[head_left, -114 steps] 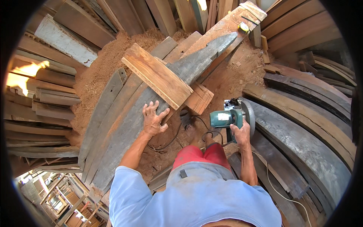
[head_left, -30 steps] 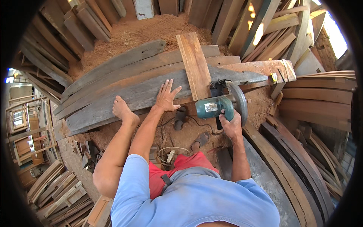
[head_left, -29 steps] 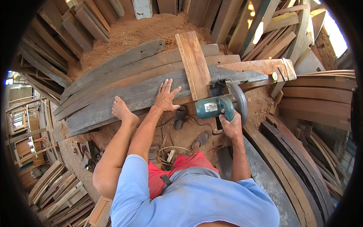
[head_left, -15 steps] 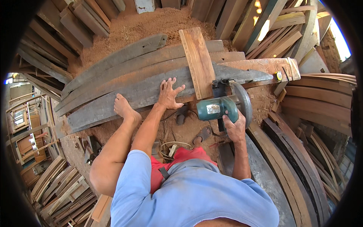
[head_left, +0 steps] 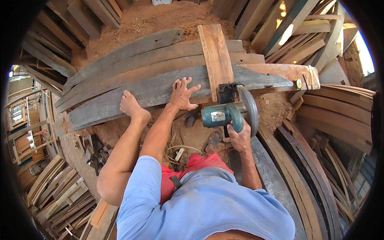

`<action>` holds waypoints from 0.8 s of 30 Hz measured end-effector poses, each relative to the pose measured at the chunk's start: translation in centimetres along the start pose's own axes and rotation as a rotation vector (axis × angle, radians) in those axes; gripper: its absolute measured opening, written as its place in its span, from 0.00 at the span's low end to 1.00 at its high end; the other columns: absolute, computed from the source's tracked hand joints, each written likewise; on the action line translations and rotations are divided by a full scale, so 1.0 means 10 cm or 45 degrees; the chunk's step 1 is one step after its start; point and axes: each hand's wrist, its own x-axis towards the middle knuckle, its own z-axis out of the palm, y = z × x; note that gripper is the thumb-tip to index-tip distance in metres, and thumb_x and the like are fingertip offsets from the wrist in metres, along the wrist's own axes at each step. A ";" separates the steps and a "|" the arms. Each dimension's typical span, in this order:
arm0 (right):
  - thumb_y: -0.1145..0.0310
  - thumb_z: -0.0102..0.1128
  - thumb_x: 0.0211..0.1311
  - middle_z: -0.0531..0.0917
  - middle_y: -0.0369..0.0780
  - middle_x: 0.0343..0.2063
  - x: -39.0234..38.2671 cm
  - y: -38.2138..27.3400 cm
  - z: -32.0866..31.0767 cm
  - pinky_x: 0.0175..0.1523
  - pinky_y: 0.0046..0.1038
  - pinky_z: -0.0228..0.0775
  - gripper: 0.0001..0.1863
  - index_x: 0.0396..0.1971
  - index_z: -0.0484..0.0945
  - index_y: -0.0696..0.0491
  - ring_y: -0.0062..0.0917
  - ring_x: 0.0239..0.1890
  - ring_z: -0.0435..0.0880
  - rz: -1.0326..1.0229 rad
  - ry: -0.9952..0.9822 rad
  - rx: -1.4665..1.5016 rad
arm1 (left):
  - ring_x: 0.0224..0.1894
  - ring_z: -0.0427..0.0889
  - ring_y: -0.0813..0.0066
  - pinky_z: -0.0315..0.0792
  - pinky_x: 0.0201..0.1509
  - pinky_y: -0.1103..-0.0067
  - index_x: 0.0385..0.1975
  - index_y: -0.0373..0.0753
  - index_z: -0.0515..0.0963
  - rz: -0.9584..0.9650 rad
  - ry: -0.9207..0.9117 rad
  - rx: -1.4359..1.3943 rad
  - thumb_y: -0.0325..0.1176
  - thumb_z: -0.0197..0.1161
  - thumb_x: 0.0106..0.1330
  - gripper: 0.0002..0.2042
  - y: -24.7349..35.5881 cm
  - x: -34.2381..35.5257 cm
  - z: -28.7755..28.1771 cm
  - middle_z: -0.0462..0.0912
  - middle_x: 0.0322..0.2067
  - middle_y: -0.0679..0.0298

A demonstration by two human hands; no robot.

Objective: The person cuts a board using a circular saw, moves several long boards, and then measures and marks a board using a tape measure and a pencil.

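Observation:
My left hand (head_left: 182, 96) rests fingers apart on a weathered grey plank (head_left: 96, 116), just left of a brown wooden board (head_left: 215, 50) lying crosswise over several curved planks. My right hand (head_left: 240, 136) is wrapped round the handle of a teal circular saw (head_left: 214, 117), whose dark base sits at the near end of that board. The blade guard is on the saw's right; the cutting edge is hidden. My bare left foot (head_left: 132, 107) is up on the grey plank. My other foot, in a sandal (head_left: 213, 142), is on the sawdust below.
A yellow tape measure (head_left: 297, 83) lies toward the planks' right end. Sawdust (head_left: 144, 18) is heaped behind. Stacked boards (head_left: 84, 20) surround me, with curved timbers (head_left: 304, 176) at lower right. A cord (head_left: 184, 147) lies underfoot; wooden frames (head_left: 28, 132) stand at far left.
Since 3.8 seconds ago my left foot has come up onto the plank and the saw has moved up to the board's end. In the last half second my left hand has shifted slightly forward.

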 end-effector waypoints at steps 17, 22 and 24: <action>0.73 0.67 0.59 0.78 0.35 0.26 0.15 0.00 0.11 0.39 0.27 0.72 0.08 0.35 0.77 0.58 0.19 0.31 0.75 -0.032 -0.060 -0.002 | 0.75 0.54 0.44 0.44 0.79 0.49 0.64 0.64 0.75 0.018 -0.005 0.081 0.57 0.81 0.36 0.46 -0.02 0.03 0.04 0.60 0.72 0.53; 0.73 0.66 0.58 0.77 0.35 0.25 0.24 -0.04 0.14 0.38 0.28 0.72 0.08 0.34 0.77 0.57 0.19 0.30 0.75 -0.038 -0.077 -0.006 | 0.75 0.53 0.45 0.43 0.79 0.49 0.65 0.64 0.75 0.020 0.012 0.075 0.59 0.81 0.37 0.46 -0.01 0.03 0.03 0.60 0.72 0.52; 0.74 0.66 0.58 0.77 0.35 0.25 0.26 -0.05 0.15 0.38 0.28 0.72 0.07 0.34 0.77 0.57 0.19 0.29 0.75 -0.022 -0.075 -0.010 | 0.76 0.53 0.45 0.43 0.80 0.49 0.65 0.64 0.74 0.007 -0.016 0.071 0.60 0.81 0.38 0.46 -0.01 0.03 0.03 0.60 0.73 0.52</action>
